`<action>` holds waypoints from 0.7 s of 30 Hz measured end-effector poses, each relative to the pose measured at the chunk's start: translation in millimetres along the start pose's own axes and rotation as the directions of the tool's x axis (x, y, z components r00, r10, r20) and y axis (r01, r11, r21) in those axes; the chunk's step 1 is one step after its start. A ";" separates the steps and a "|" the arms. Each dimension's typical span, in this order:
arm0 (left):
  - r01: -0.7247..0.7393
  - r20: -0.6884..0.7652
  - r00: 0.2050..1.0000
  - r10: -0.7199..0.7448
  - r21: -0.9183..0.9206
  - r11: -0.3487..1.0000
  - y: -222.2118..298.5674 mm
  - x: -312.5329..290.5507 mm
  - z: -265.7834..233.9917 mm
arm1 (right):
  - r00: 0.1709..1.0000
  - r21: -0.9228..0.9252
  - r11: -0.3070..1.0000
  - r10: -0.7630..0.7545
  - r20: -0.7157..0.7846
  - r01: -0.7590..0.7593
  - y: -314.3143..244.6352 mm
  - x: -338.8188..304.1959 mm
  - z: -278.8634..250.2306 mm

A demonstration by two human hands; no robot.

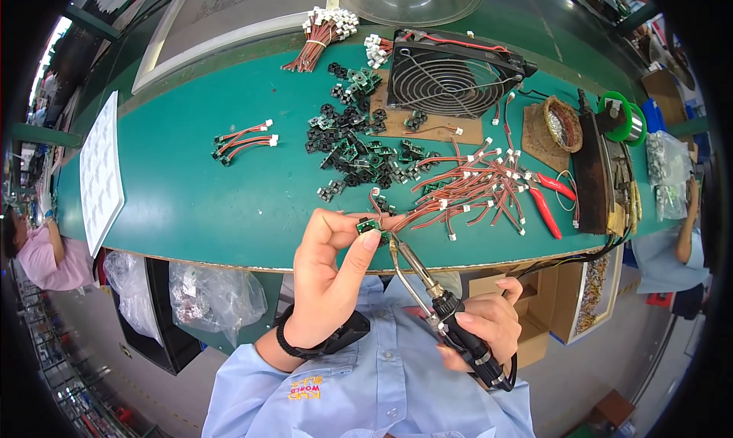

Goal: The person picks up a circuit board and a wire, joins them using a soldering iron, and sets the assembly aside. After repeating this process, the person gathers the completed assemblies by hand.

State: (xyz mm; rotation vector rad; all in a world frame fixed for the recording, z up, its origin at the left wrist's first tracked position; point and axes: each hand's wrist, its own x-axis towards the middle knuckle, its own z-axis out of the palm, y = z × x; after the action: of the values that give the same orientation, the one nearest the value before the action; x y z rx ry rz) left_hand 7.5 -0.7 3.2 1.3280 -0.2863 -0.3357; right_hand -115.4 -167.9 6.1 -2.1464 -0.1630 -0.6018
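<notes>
Between the thumb and fingers of my left hand (326, 274) is a small green circuit board (368, 226), held just over the table's front edge. A short red-and-brown wire with a white connector (376, 197) rises beside it. My right hand (487, 323) is wrapped around the black handle of a soldering iron (467, 345). The iron's tip, with a thin metal tube alongside, meets the board's right edge; the exact contact point is too small to make out. Just beyond lie a heap of black-and-green boards (355, 152) and a spread of red-and-brown connector wires (466, 182).
A black fan (450, 79) stands at the back, with a bundle of wires (317, 41) to its left. Red-handled pliers (546, 213), a round tin (563, 125) and a green solder spool (634, 117) sit right. Finished-looking wired boards (244, 142) and a white tray (101, 175) lie left.
</notes>
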 end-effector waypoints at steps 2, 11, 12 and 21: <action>0.001 0.001 1.000 -0.001 0.003 1.000 0.5 -0.1 -0.1 | 1.000 0.004 1.000 -0.006 -0.009 0.006 0.5 -0.6 0.3; 0.023 -0.012 1.000 -0.024 -0.055 0.998 3.8 -0.2 1.5 | 1.000 0.000 1.000 -0.021 -0.004 0.021 1.8 -3.7 -0.2; 0.026 -0.007 1.000 -0.026 -0.060 0.998 4.0 -0.4 1.2 | 1.000 -0.002 1.000 -0.017 0.007 0.017 1.4 -3.9 -0.8; 0.016 0.011 1.000 -0.015 -0.082 0.997 4.7 -1.8 3.1 | 1.000 -0.009 1.000 -0.019 0.015 0.019 -0.7 -6.5 -4.1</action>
State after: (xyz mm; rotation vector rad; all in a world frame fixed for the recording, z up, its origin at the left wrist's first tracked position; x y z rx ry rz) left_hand 4.9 -1.8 8.5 1.2484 -0.2689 -0.3640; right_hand -122.8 -170.1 5.6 -2.1603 -0.1890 -0.5986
